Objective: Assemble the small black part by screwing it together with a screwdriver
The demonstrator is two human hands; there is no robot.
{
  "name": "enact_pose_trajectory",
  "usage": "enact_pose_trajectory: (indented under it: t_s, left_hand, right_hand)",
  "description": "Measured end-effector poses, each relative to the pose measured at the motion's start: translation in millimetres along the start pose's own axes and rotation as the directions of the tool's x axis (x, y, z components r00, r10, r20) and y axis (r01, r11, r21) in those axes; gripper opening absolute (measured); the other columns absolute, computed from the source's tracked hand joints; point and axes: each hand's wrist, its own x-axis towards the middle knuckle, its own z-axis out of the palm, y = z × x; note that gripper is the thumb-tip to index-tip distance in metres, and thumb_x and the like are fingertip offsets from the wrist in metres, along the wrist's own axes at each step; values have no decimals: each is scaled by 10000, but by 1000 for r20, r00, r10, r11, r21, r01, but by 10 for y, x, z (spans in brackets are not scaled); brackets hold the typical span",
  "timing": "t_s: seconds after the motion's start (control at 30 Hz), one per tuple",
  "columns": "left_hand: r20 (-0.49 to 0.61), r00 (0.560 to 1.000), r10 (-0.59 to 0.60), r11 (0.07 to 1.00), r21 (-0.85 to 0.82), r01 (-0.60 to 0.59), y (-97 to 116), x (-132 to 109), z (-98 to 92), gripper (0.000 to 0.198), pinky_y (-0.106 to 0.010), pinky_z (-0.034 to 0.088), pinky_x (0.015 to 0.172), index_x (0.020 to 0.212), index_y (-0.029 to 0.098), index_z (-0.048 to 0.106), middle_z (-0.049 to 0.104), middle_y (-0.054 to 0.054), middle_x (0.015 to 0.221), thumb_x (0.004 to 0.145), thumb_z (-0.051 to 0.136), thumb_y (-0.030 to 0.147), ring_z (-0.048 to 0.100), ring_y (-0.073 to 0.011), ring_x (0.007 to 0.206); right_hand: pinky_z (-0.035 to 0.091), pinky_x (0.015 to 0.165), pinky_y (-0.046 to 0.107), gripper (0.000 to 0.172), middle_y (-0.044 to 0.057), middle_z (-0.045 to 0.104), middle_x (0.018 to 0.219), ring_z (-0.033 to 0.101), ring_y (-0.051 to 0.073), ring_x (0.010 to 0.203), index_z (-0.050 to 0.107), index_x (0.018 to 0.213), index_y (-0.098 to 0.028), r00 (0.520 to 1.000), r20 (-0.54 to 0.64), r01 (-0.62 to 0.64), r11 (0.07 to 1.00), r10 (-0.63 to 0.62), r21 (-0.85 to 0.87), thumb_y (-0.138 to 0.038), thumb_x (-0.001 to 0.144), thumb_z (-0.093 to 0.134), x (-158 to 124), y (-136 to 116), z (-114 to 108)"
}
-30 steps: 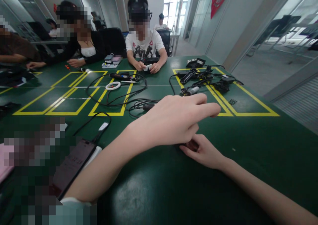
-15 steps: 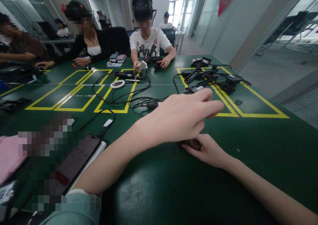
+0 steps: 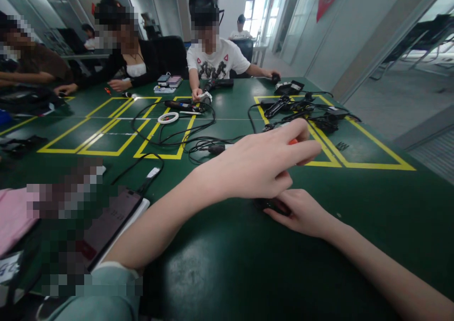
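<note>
My left hand (image 3: 262, 162) reaches across the middle from the lower left, its fingers bent and closed. A small orange piece (image 3: 292, 142) shows between those fingers; the rest of what it holds is hidden. Just below and behind it, my right hand (image 3: 301, 212) is closed around a dark, rounded object (image 3: 264, 203) low over the green table (image 3: 213, 264). My left hand covers part of that object and of the right fingertips, so I cannot tell its kind or whether the two hands touch.
Black cables (image 3: 209, 141) and a white ring (image 3: 168, 117) lie beyond my left wrist. A tangle of black gear (image 3: 301, 110) sits within yellow tape at the right. A phone (image 3: 109, 221) lies at the left. Co-workers sit opposite, one holding a white part (image 3: 205, 96).
The orange piece has come into view between my left fingers. My hands have hardly moved. The co-worker opposite has stretched one arm towards the right and lowered the white part.
</note>
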Motion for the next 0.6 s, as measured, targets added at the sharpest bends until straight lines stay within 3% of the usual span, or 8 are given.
enact_pose_trajectory:
  t_s: [0.13,0.3,0.6]
  left_hand:
    - [-28,999,18,998,-52,-19,-79,-3,13,281,-285,473,760,1149,197,590,637,-95,1152,907,477,108,628,-193,953]
    - [-33,999,-9,996,-89,6,-86,-29,-6,200,-265,447,723,1083,178,611,688,-51,956,901,530,189,631,-176,854]
    - [-125,992,33,988,-144,-51,-111,-14,62,398,-272,512,794,1183,166,629,704,-90,1081,820,494,76,652,-170,912]
  right_hand:
    - [352,538,273,264,-3,656,626,616,173,517,609,1208,-142,998,56,23,999,-20,-44,-269,984,552,-24,45,-47]
    - [350,557,272,283,12,686,654,638,176,554,608,1233,-135,997,73,3,999,1,-49,-270,997,529,-26,58,-27]
    - [348,567,279,303,37,707,680,659,201,585,619,1214,-118,995,90,-29,999,32,-27,-320,1003,538,68,37,42]
